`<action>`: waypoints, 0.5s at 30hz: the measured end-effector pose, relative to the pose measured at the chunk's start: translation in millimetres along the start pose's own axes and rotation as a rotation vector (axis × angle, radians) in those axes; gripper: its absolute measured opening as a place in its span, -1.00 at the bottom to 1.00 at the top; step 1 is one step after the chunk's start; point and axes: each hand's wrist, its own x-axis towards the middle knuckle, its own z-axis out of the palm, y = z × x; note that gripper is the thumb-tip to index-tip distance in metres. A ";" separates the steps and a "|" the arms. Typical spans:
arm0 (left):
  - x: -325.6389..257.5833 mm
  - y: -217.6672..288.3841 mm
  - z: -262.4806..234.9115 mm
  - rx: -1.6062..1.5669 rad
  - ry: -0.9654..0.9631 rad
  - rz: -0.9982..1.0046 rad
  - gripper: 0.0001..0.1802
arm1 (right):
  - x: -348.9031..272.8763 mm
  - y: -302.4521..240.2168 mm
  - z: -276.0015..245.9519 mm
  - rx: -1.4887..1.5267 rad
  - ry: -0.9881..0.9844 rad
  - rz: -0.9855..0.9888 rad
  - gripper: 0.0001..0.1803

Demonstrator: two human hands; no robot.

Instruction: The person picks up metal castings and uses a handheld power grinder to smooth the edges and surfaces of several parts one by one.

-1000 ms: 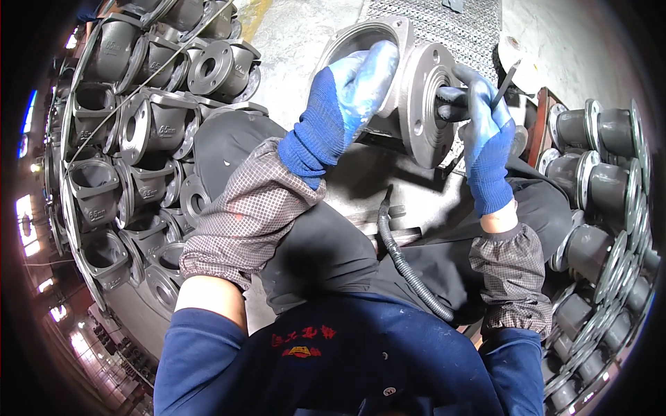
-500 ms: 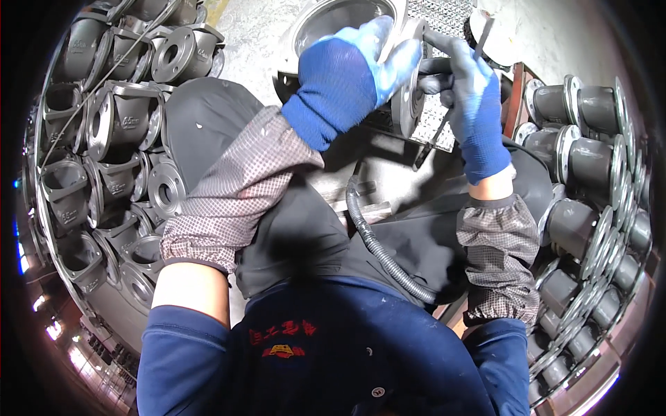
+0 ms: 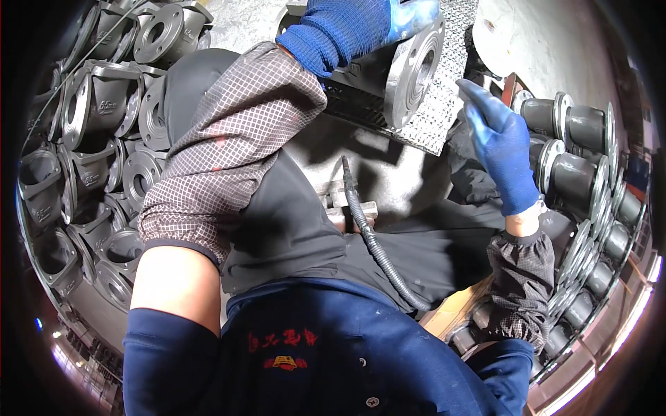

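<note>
The upper part of the casting is cut off by the top edge, so its full shape cannot be made out; what shows is a grey cast-metal body ending in a round, flat flange with bolt holes, its face dull and slightly rough. It sits at the top centre, above a sheet of embossed metal plate with a fine raised pattern. The left hand, in a blue knit glove with a smoother coated palm, is closed over the top of the casting, its fingertips hidden past the frame edge. The right hand, gloved the same way, hangs free just to the right of the flange, fingers loosely spread and grasping nothing. Both forearms wear grey checked sleeve guards of thin woven cloth. A black ribbed hose curves down across the dark apron from a small metal fitting, its lower end lost in the folds of cloth. On the left lies a heap of dark flanged castings, open-mouthed and angular, fading into shadow at the rim. On the right stands a row of pipe pieces, cylindrical with pale flange rims, the far ones bent by the lens and hard to tell apart.
</note>
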 end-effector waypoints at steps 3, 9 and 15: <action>1.7 -4.0 -2.5 -0.001 -0.009 -0.017 -0.63 | 5.8 -9.7 -3.1 -0.162 -0.110 0.131 -0.69; 2.8 -7.5 -6.0 -0.008 -0.016 -0.039 -0.62 | 17.4 -15.6 -1.5 -0.298 -0.153 0.003 -0.68; 1.6 -8.6 -6.4 -0.010 -0.025 -0.048 -0.62 | 25.1 -22.5 2.0 -0.563 -0.196 -0.065 -0.63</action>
